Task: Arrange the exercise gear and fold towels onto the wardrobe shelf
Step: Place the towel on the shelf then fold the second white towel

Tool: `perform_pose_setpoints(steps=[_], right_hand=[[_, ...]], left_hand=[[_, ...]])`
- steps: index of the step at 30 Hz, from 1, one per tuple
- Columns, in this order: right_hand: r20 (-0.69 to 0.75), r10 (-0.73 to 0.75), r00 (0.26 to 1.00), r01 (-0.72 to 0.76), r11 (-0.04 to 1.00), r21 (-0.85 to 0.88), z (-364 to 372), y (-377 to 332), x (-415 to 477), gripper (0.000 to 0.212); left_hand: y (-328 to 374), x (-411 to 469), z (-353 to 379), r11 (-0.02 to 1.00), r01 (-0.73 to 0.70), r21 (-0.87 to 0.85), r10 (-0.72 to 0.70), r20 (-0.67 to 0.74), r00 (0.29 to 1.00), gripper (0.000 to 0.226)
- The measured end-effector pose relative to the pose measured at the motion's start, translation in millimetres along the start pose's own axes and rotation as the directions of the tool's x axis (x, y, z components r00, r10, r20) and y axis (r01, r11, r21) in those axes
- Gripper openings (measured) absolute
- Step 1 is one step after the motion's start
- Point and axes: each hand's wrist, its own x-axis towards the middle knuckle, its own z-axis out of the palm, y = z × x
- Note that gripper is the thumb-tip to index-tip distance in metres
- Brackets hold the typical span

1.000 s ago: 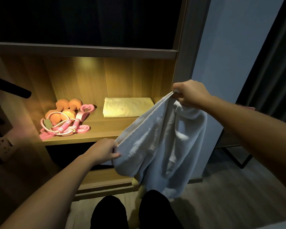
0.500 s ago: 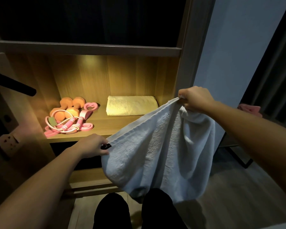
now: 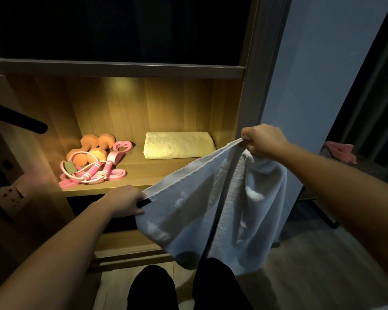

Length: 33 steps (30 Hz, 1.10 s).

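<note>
Head view shows the white towel (image 3: 213, 211) hanging near the shelf (image 3: 143, 175), left hand (image 3: 123, 201) and right hand (image 3: 263, 140) each pinching a top corner; soft, limp and light, it looks best gripped at corners.

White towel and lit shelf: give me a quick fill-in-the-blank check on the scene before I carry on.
1. The left hand pinches the white terry towel beside its small ____ label.
2. The folded yellow towel lies on the lit wooden shelf, to the ____ of the orange dumbbells.
3. The right hand grips its towel corner ____ than the left hand does.
Missing words: black, right, higher.
</note>
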Motion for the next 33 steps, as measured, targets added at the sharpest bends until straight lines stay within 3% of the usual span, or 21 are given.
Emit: perform_pose_setpoints(steps=[4, 8, 11, 14, 19, 22, 29, 33], right_hand=[[-0.008, 0.041, 0.999, -0.041, 0.999, 0.005, 1.9, 8.1, 1.3, 0.017], [-0.001, 0.075, 0.997, -0.075, 0.996, 0.039, 5.9, 15.2, 1.6, 0.02], [0.017, 0.1, 0.995, -0.101, 0.994, 0.036, 9.8, 20.9, -0.6, 0.021], [0.037, 0.12, 0.992, -0.121, 0.993, 0.018, 14.2, 26.3, -4.3, 0.024], [0.067, 0.138, 0.988, -0.139, 0.99, 0.002, 17.0, 29.6, -8.0, 0.025], [0.07, 0.154, 0.985, -0.155, 0.988, 0.003, 17.4, 31.3, -10.1, 0.024], [0.021, 0.087, 0.996, -0.088, 0.994, 0.07, 1.5, 15.5, -3.5, 0.025], [0.017, 0.032, 0.999, -0.034, 0.987, 0.159, -7.3, -1.3, -7.3, 0.023]], left_hand=[[-5.5, -1.3, 3.4, 1.0, 0.017, -0.022, -0.018, -0.018, 1.0, 0.021], [-12.7, -4.7, 5.3, 0.962, 0.014, -0.271, -0.063, -0.17, 0.983, 0.012], [-11.6, -6.7, 4.1, 0.939, 0.0, -0.343, -0.083, -0.226, 0.971, 0.012], [-12.7, -8.3, 1.1, 0.959, -0.021, -0.284, -0.057, -0.265, 0.963, 0.016], [-14.7, -13.4, -11.9, 0.997, -0.074, 0.006, 0.073, -0.269, 0.961, 0.019], [-13.5, -14.4, -15.6, 0.992, -0.092, 0.084, 0.114, -0.306, 0.945, 0.015], [-0.7, -16.0, 11.4, 0.999, -0.008, 0.044, 0.022, -0.309, 0.951, 0.016], [24.2, -11.2, 18.5, 0.991, -0.045, -0.123, -0.005, -0.379, 0.926, 0.03]])
